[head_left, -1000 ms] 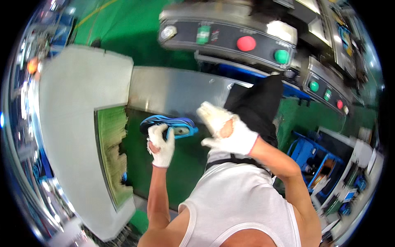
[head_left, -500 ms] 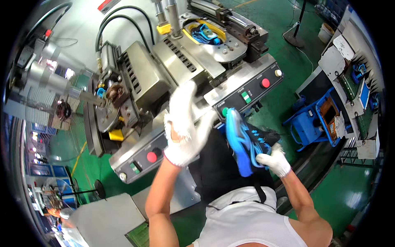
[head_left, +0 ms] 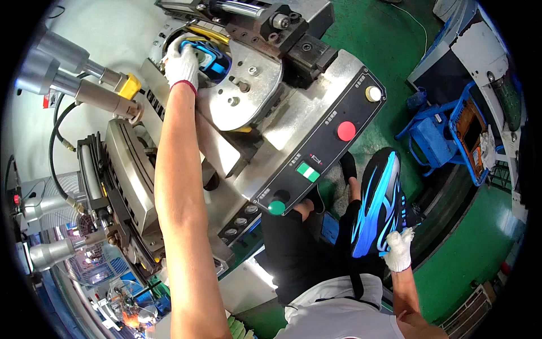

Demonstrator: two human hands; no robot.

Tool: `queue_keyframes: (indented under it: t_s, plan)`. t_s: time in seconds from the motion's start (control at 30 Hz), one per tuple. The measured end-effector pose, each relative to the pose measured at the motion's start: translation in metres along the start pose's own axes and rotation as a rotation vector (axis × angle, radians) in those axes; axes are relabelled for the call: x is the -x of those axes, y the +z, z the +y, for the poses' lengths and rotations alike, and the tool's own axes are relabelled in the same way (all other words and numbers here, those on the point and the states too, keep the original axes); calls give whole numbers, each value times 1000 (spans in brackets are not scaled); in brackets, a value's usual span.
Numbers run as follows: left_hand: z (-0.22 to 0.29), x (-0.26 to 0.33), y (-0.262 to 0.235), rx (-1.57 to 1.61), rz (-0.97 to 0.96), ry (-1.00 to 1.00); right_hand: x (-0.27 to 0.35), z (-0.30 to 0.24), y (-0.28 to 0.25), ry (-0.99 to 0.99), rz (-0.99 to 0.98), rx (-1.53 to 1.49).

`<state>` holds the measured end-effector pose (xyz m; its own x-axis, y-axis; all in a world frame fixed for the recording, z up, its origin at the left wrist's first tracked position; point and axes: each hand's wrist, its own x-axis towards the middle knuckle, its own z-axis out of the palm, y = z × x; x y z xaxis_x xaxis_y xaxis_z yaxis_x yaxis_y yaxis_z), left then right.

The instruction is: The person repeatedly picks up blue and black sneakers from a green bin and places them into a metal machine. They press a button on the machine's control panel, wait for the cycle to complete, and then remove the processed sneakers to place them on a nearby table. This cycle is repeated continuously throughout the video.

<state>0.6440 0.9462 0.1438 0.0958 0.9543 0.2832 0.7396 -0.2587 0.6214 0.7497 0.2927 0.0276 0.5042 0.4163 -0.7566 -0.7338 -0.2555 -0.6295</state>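
Note:
A black sneaker [head_left: 374,206] with bright blue streaks is in my right hand [head_left: 399,250], which wears a white knit glove. Its fingers close on the shoe's lower right edge, and the shoe hangs beside my leg. My left arm reaches far forward to the machine. There my gloved left hand [head_left: 182,66] grips the rim of a blue and black shoe [head_left: 213,63] sitting in a yellow-edged opening of the metal plate [head_left: 248,93]. Part of that shoe is hidden by the hand and the recess, and some left fingertips are out of sight.
A control panel [head_left: 322,144] with a red button [head_left: 346,131], a green button [head_left: 276,207] and a white button [head_left: 373,94] runs along the machine's front. Metal cylinders [head_left: 84,85] hang left of my arm. A blue stool [head_left: 432,138] stands at right.
My left hand has moved forward from above the machine's front to the shoe in the opening and taken hold of it. The sneaker in my right hand has turned and moved right.

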Motion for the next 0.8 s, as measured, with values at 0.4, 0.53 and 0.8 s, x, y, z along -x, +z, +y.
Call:
queue_keyframes:
  t_s: [0.4, 0.53, 0.8]
  plan:
    - [81, 113, -130, 429, 376, 423, -26, 27, 1, -225, -67, 29]
    - [66, 237, -200, 377, 294, 741, -25, -49, 76, -531, -80, 46]
    - [-61, 481, -244, 514, -645, 300, 0, -245, 336, -968, -298, 778]
